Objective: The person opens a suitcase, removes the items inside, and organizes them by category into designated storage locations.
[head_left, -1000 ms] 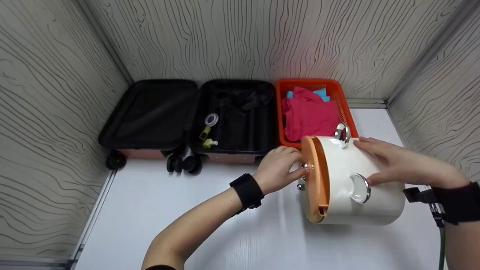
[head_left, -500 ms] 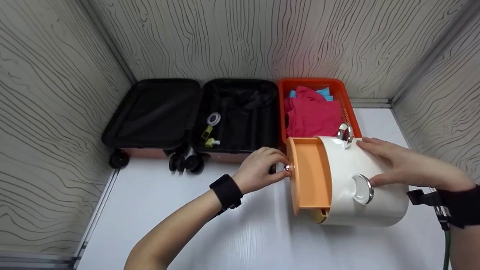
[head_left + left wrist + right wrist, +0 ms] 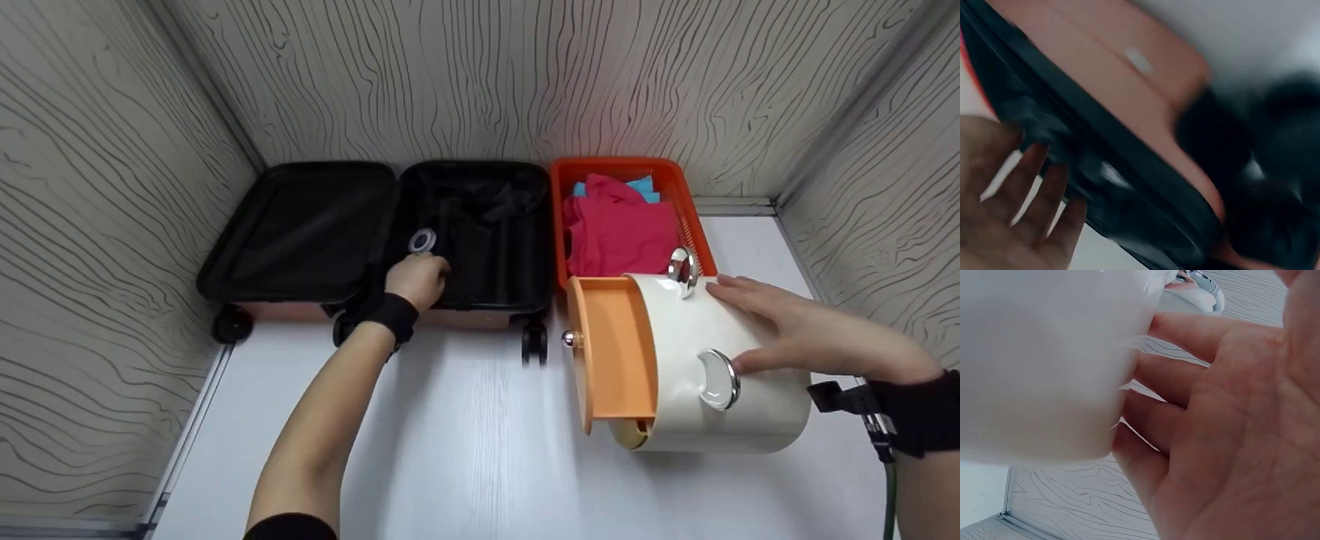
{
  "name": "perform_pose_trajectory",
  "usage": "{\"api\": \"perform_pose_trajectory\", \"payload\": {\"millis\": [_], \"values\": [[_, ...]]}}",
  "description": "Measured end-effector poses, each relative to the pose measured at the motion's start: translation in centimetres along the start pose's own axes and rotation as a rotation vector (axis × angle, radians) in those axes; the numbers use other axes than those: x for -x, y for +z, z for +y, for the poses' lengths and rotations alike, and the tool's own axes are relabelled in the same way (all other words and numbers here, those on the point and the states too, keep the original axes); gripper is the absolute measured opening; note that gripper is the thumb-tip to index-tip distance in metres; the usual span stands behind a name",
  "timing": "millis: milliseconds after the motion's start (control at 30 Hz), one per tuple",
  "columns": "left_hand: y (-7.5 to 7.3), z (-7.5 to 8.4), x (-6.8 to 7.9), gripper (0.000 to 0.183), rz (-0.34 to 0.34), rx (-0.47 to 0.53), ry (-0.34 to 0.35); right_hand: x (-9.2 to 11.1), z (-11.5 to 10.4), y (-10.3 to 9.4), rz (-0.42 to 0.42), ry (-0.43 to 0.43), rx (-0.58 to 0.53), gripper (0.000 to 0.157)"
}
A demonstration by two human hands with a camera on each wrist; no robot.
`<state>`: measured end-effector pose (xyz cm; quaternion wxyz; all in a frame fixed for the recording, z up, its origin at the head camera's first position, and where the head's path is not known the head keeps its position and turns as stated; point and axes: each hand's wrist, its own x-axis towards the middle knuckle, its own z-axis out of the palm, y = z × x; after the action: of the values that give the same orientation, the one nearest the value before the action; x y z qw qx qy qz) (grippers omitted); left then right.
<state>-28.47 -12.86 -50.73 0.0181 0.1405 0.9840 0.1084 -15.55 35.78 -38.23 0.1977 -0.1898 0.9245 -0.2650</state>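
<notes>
My left hand (image 3: pixel 417 280) is over the near left part of the open suitcase (image 3: pixel 480 305), just below a small round white-rimmed disc (image 3: pixel 422 240). In the left wrist view its fingers (image 3: pixel 1055 188) are loosely bent with nothing seen between them; the view is blurred. The small yellow items near there are hidden by the hand. My right hand (image 3: pixel 802 326) rests spread on a white box (image 3: pixel 757 420), its fingertips touching the side and its thumb by a chrome handle (image 3: pixel 724 379). The box's orange drawer (image 3: pixel 619 345) stands pulled out, with a round knob (image 3: pixel 571 339) on its front.
Left of the suitcase's packing half lies its black-lined lid half (image 3: pixel 300 225). An orange-red basket (image 3: pixel 694 217) with pink cloth (image 3: pixel 622 229) and blue cloth stands behind the white box. Patterned panels (image 3: pixel 480 82) wall in the white table (image 3: pixel 465 450).
The orange drawer has slid out to the left. My left hand has let go of its knob and moved left to the suitcase. My right hand has stayed on the box.
</notes>
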Motion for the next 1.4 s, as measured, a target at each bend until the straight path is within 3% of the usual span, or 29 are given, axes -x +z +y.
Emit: {"api": "perform_pose_trajectory", "payload": {"millis": [133,267,467,700,900,1100,1267,1400], "values": [[0.3,-1.5,-1.4,0.017,-0.153,-0.121,-0.036,0.2,-0.1,0.0,-0.006,0.017,-0.027,0.104],[1.2,-2.0,-2.2,0.019,-0.223,-0.215,-0.057,0.4,-0.2,0.0,-0.012,0.038,-0.058,0.102],[2.4,-2.9,-2.6,0.02,-0.166,-0.287,-0.042,0.2,-0.4,0.0,-0.009,0.035,-0.037,0.103],[1.8,-3.4,-2.6,0.019,-0.128,-0.315,0.014,0.2,-0.5,0.0,-0.007,0.026,-0.015,0.103],[-0.4,-3.1,-2.4,0.016,-0.067,-0.204,0.021,0.3,-0.2,0.1,-0.01,0.028,-0.033,0.102],[-3.0,-1.8,-2.3,0.015,0.044,-0.047,0.039,0.2,-0.1,0.0,-0.009,0.028,-0.039,0.101],[-5.3,1.4,-1.8,0.019,0.12,0.144,0.074,0.1,-0.1,0.0,-0.013,0.02,-0.057,0.102],[-7.2,5.6,-1.0,0.022,0.192,0.297,0.176,0.2,-0.1,0.2,-0.009,0.014,-0.046,0.102]]}}
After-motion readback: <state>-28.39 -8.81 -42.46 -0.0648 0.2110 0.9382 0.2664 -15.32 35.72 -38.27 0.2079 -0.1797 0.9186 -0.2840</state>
